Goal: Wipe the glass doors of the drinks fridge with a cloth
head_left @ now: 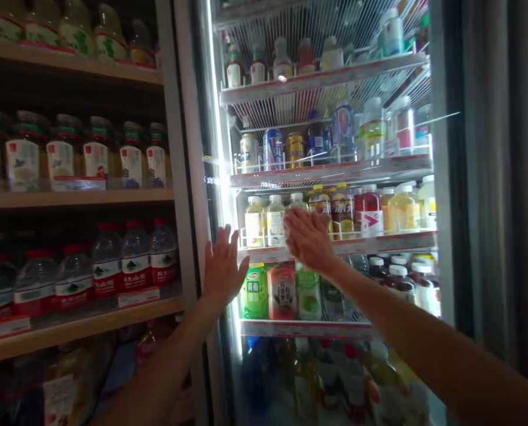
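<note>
Both of my hands reach forward to a lit glass-door drinks cooler, whose pale metal door frame (184,177) runs down the left side. My left hand (223,269) is spread open at the glass near that frame and holds nothing. My right hand (308,239) lies flat on the glass, also empty, in front of a row of juice bottles (255,222). Just below it, behind the glass, stand a green drink carton (255,291) and a pink drink carton (282,291).
Wooden shelves (68,198) to the left hold bottled water with red caps (135,257) and labelled jars (64,157). Higher cooler shelves carry cans (273,149) and bottles. A dark grey curtain (499,177) hangs along the right side.
</note>
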`<control>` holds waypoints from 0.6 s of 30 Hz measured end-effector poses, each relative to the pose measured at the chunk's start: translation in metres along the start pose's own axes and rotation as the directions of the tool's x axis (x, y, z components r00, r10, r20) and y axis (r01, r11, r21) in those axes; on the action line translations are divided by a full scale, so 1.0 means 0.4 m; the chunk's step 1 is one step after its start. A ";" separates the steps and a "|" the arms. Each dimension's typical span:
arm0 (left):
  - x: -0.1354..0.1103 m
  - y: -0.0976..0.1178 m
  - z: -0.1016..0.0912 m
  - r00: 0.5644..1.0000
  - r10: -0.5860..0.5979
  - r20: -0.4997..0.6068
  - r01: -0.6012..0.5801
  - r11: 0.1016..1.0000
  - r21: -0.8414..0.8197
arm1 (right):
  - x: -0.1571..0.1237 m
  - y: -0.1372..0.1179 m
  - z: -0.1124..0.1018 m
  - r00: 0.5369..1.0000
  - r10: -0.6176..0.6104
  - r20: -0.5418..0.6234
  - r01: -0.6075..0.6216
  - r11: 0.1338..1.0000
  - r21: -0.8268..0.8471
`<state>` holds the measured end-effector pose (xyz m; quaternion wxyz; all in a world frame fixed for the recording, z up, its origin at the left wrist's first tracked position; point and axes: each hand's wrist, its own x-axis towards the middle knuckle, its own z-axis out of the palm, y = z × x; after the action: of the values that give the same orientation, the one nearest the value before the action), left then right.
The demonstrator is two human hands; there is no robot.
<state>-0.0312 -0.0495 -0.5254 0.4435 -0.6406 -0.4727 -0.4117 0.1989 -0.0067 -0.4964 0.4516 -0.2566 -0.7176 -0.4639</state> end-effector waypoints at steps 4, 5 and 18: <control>0.032 0.074 0.023 0.999 0.035 -0.017 -0.036 0.998 -0.054 | -0.010 0.074 -0.046 0.992 0.129 0.000 -0.129 0.989 -0.068; 0.039 0.093 0.028 0.998 0.052 -0.023 -0.053 0.997 -0.064 | -0.040 0.070 -0.052 0.996 0.083 0.012 -0.082 0.995 -0.064; 0.089 0.262 0.060 0.975 0.159 -0.153 -0.178 0.977 -0.118 | -0.144 0.164 -0.120 0.995 0.097 0.004 -0.096 0.987 -0.129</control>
<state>0.0807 -0.0345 -0.5168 0.4666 -0.6750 -0.3557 -0.4473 0.2968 -0.0181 -0.5112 0.4525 -0.3219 -0.6754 -0.4853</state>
